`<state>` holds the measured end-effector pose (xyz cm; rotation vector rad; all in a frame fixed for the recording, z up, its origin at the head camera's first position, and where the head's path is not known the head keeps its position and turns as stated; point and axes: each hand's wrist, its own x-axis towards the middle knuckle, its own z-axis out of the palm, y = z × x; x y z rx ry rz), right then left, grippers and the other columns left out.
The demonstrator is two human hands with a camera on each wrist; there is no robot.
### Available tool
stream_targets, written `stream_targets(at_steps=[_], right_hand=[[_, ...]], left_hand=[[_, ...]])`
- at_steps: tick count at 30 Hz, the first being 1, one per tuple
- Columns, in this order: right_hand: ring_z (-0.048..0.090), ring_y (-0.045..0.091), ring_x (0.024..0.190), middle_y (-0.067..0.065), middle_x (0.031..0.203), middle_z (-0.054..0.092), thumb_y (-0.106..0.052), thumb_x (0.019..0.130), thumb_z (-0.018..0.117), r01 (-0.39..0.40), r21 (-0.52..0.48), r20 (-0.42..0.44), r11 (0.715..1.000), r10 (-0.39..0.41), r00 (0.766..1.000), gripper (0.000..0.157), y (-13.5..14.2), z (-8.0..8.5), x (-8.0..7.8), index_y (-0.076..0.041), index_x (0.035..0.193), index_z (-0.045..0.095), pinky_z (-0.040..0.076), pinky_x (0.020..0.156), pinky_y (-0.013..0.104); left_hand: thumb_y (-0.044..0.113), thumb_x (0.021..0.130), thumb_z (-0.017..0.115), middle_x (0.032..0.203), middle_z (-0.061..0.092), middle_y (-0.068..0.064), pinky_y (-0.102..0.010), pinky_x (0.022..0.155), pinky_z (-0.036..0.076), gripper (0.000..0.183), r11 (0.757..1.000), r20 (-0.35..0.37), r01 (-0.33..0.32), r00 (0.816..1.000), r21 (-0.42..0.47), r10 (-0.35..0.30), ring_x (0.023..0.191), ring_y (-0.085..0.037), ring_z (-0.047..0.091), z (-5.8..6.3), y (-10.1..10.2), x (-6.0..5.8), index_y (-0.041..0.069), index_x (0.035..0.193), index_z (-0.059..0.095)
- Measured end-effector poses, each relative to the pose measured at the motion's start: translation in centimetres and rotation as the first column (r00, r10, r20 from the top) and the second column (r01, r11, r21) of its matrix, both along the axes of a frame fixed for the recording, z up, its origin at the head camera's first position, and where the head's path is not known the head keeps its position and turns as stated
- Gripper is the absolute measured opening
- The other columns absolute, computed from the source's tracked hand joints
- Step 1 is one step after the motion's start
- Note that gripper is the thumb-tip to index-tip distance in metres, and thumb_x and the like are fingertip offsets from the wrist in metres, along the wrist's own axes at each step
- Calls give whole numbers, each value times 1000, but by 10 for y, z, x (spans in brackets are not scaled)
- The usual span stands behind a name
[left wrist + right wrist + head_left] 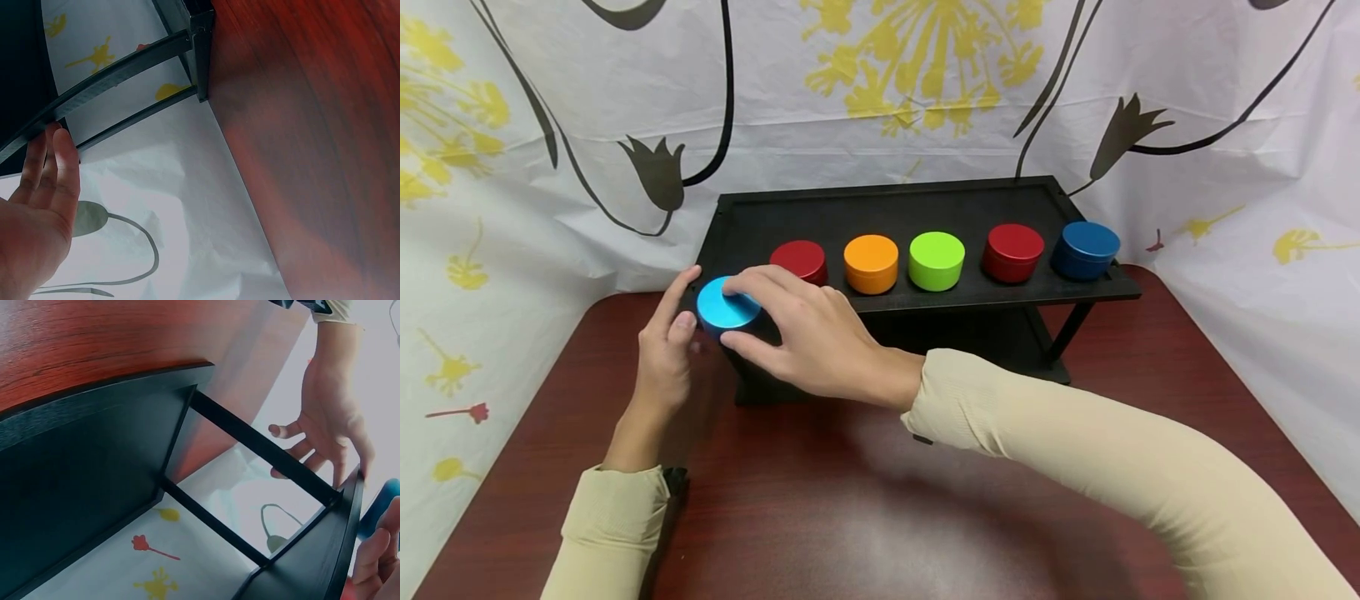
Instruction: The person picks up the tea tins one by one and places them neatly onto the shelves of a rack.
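My right hand (823,337) reaches across to the left and grips a light blue round tin (718,304) from above, thumb on the near side. The tin is at the left front corner of a black two-tier shelf (880,208). In the right wrist view that tin (380,503) shows only at the edge, beside the right fingers. My left hand (662,358) is at the shelf's left end, its fingers extended and touching the top board's edge. The left wrist view has the left hand (44,212) against the black frame.
Along the top board stand a dark red tin (797,257) partly behind the right hand, an orange tin (871,265), a lime green tin (936,262), another red tin (1013,253) and a dark blue tin (1085,250). A patterned white sheet (925,158) hangs behind the reddish-brown table (850,517).
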<state>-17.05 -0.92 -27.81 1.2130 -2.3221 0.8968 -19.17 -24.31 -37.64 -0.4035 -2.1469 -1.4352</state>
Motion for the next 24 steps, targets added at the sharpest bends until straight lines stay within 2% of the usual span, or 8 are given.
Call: stream_targets(at_steps=[8, 11, 14, 24], right_hand=[[63, 11, 98, 3, 131, 59, -36, 94, 68, 81, 12, 41, 997, -81, 996, 45, -8, 3, -2, -13, 132, 59, 51, 76, 19], [64, 12, 98, 3, 133, 58, -36, 94, 67, 105, 13, 53, 994, -106, 993, 45, -11, 5, -4, -13, 132, 59, 52, 77, 21], [63, 13, 98, 3, 133, 58, -38, 95, 66, 132, 24, 76, 991, -133, 988, 45, -14, 7, -6, -14, 133, 58, 52, 76, 22], [65, 14, 92, 5, 134, 58, -38, 96, 63, 185, 85, 140, 979, -195, 971, 46, -26, 13, -13, -14, 135, 55, 54, 73, 23]], left_hand=[[21, 101, 41, 85, 51, -4, -20, 60, 41, 49, 1000, -5, 0, 1000, -6, 0, 64, -15, 46, 1, 0, 0, 21, 149, 49], [21, 100, 40, 107, 58, 1, -19, 60, 41, 50, 1000, -4, 7, 1000, -3, -7, 67, -14, 47, 2, 0, 0, 21, 149, 49], [21, 100, 40, 126, 55, 6, -18, 60, 41, 50, 1000, 1, 11, 1000, -6, -11, 69, -13, 48, 2, 0, 0, 22, 150, 48], [20, 101, 39, 132, 54, 6, -16, 61, 42, 51, 1000, -15, 21, 1000, -7, -21, 75, -11, 50, 0, -1, 1, 21, 151, 46]])
